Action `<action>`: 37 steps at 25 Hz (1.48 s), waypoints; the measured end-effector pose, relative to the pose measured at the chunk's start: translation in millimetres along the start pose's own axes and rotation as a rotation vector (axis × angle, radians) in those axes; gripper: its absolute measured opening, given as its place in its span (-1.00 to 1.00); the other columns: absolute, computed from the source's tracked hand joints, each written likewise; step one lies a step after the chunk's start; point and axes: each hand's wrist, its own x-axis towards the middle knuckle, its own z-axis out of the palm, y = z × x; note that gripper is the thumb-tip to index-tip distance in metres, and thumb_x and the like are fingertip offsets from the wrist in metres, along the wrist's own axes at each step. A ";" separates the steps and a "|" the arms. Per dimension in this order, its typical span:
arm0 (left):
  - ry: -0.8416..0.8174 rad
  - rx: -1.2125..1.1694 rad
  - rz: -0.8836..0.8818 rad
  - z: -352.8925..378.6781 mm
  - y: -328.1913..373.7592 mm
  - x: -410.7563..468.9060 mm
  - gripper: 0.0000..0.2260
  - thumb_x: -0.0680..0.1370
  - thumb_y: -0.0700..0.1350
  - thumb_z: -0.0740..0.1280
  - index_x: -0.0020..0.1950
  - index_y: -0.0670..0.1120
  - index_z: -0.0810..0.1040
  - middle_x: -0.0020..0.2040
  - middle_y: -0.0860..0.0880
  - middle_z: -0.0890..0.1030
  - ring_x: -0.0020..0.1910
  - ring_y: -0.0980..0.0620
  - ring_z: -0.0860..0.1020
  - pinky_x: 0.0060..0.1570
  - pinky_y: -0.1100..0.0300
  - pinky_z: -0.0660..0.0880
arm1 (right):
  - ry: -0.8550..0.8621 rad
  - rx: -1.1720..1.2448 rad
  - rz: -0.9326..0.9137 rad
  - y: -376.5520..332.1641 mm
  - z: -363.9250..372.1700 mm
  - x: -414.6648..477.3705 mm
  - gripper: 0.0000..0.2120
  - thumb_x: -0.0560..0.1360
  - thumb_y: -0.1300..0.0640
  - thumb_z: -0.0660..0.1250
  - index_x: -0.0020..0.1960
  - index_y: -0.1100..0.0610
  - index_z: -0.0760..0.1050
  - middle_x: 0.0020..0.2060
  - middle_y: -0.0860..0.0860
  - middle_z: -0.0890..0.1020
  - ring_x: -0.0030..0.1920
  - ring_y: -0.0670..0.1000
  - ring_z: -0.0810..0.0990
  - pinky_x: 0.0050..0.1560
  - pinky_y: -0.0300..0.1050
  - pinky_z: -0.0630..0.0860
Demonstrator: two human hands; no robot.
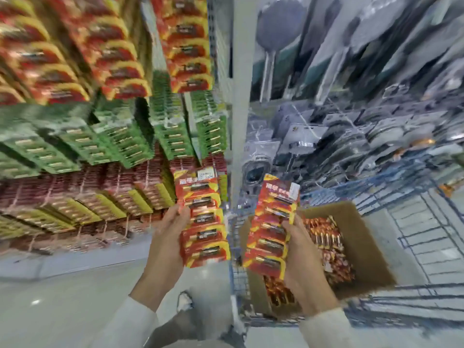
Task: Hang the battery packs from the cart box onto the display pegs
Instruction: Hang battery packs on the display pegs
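Battery strips, long axis upright, in left hand, right hand.

Long, plain off-white sleeves reached the wrists; the left hand and right hand were bare. Below showed grey trousers and a light shoe (blurred, details unclear).

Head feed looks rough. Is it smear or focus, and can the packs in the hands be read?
Head view: heavy motion smear across the green packs and grey hanging goods, with wide-angle bending at the edges; the left hand with left battery strip and right hand with right battery strip are sharper, print unreadable; small glare on the floor.
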 end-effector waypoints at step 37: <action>0.673 -0.024 0.587 -535.0 384.8 -50.9 -0.78 0.70 0.01 0.22 0.15 -0.07 0.61 -0.09 -0.16 0.75 -0.26 -0.13 0.73 -0.37 0.12 0.64 | -0.609 -0.570 0.004 332.7 661.4 36.1 -0.83 0.62 0.00 0.33 0.17 -0.20 0.60 0.14 0.00 0.70 0.19 0.17 0.65 0.26 0.37 0.53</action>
